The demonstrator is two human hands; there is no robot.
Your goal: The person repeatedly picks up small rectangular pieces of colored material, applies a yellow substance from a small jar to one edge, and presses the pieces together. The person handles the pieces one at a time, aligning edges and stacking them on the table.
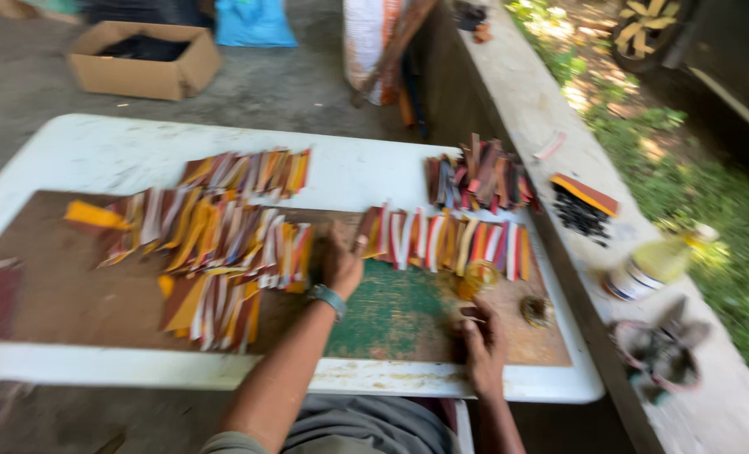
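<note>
My left hand (341, 262) rests on the brown board (71, 294), its fingers touching the right edge of a spread of narrow red, yellow, white and brown strips (214, 244). A watch band sits on that wrist. My right hand (482, 340) lies near the board's front edge, fingers curled around something small that blur hides. Just above it stands a small jar with a yellowish rim (478, 277). A second row of coloured strips (446, 240) lies beyond the jar. A green patch (391, 311) of the board shows between my hands.
The board lies on a white table (97, 147). A pile of darker strips (479, 176) sits at the table's far right. A concrete ledge (526, 92) on the right carries a yellow bottle (656, 265), black bits and a bowl. A cardboard box (143, 59) stands on the floor.
</note>
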